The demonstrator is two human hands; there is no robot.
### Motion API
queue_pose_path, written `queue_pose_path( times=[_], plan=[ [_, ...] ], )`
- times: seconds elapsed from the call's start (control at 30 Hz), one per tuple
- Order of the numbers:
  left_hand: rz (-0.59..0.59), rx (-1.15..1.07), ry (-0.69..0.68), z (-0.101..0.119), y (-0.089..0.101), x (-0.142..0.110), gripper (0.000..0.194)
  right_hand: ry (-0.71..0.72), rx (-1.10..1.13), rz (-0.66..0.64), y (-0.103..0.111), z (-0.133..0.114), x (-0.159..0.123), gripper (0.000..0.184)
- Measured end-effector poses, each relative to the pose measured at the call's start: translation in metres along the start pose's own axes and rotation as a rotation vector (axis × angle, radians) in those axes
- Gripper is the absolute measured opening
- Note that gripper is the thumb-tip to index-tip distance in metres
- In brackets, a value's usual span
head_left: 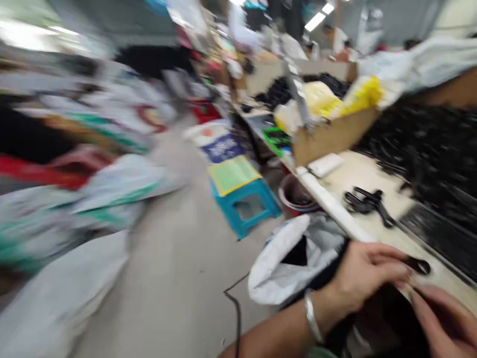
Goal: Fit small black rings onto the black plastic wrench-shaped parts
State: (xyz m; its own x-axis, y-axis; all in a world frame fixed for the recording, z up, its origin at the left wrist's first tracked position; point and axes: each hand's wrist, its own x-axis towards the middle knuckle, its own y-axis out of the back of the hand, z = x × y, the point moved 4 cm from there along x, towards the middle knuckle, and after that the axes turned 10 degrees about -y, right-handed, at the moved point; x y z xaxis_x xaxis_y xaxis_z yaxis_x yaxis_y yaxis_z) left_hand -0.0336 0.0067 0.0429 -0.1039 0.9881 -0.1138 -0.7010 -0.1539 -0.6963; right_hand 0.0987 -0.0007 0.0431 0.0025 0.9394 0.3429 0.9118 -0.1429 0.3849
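My left hand [363, 273], with a silver bangle [312, 315] at the wrist, is closed on a small black plastic piece [419, 265] that has a ring-shaped end. My right hand [445, 320] is at the lower right, its fingers pressed together close to the left fingertips. Whatever it may hold is hidden and blurred. Several loose black plastic parts [368, 203] lie on the pale tabletop [363, 171] beyond my hands. A large heap of similar black parts [439, 149] fills the right side of the table.
An open white sack [278, 268] stands on the floor beside the table. Beyond it are a reddish bucket [298, 194] and a blue stool [246, 199]. Cardboard [331, 136] stands upright on the table. Pale sacks [67, 298] lie at left, near another person's dark sleeve [33, 132].
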Motion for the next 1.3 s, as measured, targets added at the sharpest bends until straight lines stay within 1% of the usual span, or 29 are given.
queue_pose_path(
  times=[0.03, 0.1, 0.2, 0.33, 0.47, 0.63, 0.87, 1.03, 1.2, 1.3],
  plan=[
    [0.019, 0.024, 0.017, 0.001, -0.001, 0.000, 0.046, -0.051, -0.055, 0.046, 0.009, 0.003, -0.005, 0.016],
    [0.012, 0.057, 0.068, -0.001, 0.000, 0.005, 0.043, -0.149, -0.007, 0.081, 0.018, 0.006, -0.008, 0.014],
    [-0.037, 0.062, 0.134, -0.012, 0.002, 0.012, 0.041, -0.161, 0.094, 0.099, 0.021, 0.005, -0.002, 0.011],
    [-0.078, 0.073, 0.158, -0.022, 0.000, 0.006, 0.039, -0.155, 0.059, 0.142, 0.024, 0.002, -0.003, 0.015],
    [-0.055, 0.107, 0.155, -0.023, 0.000, 0.003, 0.042, -0.097, 0.022, 0.166, 0.026, 0.004, -0.008, 0.016],
    [-0.044, 0.120, 0.141, -0.023, 0.003, 0.004, 0.043, -0.035, -0.060, 0.201, 0.023, 0.003, -0.009, 0.013],
    [-0.031, 0.166, 0.108, -0.020, 0.007, 0.004, 0.043, 0.059, -0.164, 0.193, 0.017, -0.003, -0.007, 0.009],
    [-0.019, 0.207, 0.092, -0.020, 0.009, 0.004, 0.042, 0.161, -0.261, 0.146, 0.014, -0.012, -0.007, 0.017],
    [-0.014, 0.224, 0.064, -0.021, 0.011, 0.004, 0.041, 0.240, -0.320, 0.083, 0.012, -0.016, -0.007, 0.027],
    [-0.033, 0.237, 0.034, -0.021, 0.010, 0.004, 0.039, 0.277, -0.357, 0.083, 0.013, -0.016, -0.006, 0.030]
  ],
)
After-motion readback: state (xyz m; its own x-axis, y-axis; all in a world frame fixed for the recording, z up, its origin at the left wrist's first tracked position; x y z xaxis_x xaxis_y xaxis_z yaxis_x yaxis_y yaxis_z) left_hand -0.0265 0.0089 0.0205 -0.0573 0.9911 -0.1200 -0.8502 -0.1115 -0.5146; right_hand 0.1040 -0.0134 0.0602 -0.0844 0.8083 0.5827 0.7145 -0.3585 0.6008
